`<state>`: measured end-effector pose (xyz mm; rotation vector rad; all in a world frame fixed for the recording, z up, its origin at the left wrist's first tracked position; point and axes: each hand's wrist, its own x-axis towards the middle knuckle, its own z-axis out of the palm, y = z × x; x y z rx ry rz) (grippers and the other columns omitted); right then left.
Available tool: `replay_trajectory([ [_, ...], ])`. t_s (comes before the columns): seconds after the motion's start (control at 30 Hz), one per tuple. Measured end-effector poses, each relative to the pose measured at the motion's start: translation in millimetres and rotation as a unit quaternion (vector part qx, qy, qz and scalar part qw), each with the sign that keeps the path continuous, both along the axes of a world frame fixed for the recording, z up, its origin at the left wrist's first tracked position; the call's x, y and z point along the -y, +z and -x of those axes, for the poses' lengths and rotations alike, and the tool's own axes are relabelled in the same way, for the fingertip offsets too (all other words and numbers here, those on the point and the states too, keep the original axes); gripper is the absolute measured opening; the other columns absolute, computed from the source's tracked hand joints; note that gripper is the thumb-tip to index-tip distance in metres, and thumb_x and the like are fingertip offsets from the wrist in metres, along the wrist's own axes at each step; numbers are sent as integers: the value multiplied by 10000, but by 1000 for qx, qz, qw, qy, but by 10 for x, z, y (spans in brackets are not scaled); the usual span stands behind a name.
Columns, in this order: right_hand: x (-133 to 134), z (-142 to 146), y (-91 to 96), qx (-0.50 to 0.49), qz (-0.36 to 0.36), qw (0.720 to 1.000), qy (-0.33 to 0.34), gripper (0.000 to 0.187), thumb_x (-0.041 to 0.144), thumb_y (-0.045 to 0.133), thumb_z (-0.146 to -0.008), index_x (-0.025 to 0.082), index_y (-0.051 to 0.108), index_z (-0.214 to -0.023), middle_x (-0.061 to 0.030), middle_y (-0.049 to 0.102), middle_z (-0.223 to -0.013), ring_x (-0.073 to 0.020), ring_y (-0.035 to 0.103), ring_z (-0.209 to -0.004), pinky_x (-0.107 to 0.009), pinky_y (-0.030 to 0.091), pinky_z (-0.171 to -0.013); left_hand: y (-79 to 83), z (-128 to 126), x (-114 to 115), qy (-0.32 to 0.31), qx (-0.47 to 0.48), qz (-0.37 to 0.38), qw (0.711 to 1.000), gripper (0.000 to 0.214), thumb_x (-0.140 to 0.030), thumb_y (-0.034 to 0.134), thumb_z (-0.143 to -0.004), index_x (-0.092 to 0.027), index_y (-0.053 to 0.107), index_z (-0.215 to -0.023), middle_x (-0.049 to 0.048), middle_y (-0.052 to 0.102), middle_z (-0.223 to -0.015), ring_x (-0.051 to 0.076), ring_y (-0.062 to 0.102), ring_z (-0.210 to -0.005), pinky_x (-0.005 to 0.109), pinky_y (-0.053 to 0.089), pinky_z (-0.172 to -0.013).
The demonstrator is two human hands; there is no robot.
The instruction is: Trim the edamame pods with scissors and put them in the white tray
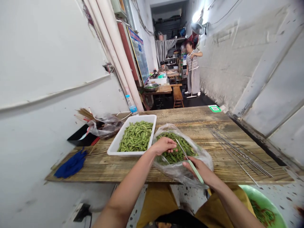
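Observation:
My left hand [165,145] is closed in a pinch over a clear plastic bag [201,155] of green soybean pods [182,145]. What its fingertips hold is too small to make out. A small knife [195,171] with a pale green handle lies in my right hand [200,169], its narrow blade pointing up and left over the pods, close to my left fingers. Left of the bag, a white plastic tub [112,147] contains more green pods. Both the bag and the tub rest on the wooden table [190,118].
Metal skewers [242,153] lie at the right. Along the left are a blue cloth [71,164], a black box [82,136] and a water bottle [132,107]. A green basin [266,202] stands below, at right. Farther back, one person [193,66] holds a floor squeegee; another sits.

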<state>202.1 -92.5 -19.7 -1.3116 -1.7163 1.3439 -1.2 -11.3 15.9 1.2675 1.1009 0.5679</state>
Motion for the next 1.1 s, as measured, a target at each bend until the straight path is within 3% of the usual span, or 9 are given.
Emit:
replay_trajectory([
  [0.2,27,77,65,20,-2,999,33,413,605,578,-762,197,551,-703,47,459,-514,-108,394,-461,-221,298,-431,28,92,72,-31,-23,4,999,308,-382,750,-570,-106,666,-678,26,669,-631,55,472,-473,175,327,-439],
  [0.5,88,193,10,9,80,996,43,433,597,599,-749,218,441,-612,70,410,-445,-82,357,-372,-212,255,-387,-37,282,154,-32,3,101,994,399,-396,818,-502,-103,629,-696,34,666,-634,94,576,-495,207,426,-501],
  [0.63,78,149,-19,-41,109,992,40,436,644,560,-759,217,480,-789,87,403,-498,-79,360,-387,-205,285,-374,-51,251,170,50,98,119,987,417,-345,830,-517,-141,569,-769,-9,625,-644,134,637,-591,258,493,-603],
  [0.73,103,124,12,-90,125,988,32,460,656,538,-771,213,488,-887,65,451,-609,-88,422,-460,-210,343,-409,-61,168,194,136,146,31,979,327,-289,791,-594,-147,579,-799,-35,597,-660,88,606,-625,222,476,-642],
  [0.83,136,131,53,-124,147,981,6,477,678,524,-763,210,479,-840,51,463,-653,-90,435,-486,-212,354,-409,-68,58,231,184,137,-36,973,252,-255,745,-631,-134,600,-797,-19,618,-647,66,555,-576,176,389,-540],
  [1.1,142,190,64,-154,149,977,-4,476,674,532,-757,208,444,-709,52,471,-627,-81,431,-462,-208,344,-392,-83,-171,370,239,149,6,959,208,-151,688,-627,-150,497,-709,39,686,-646,97,601,-544,178,378,-498],
])
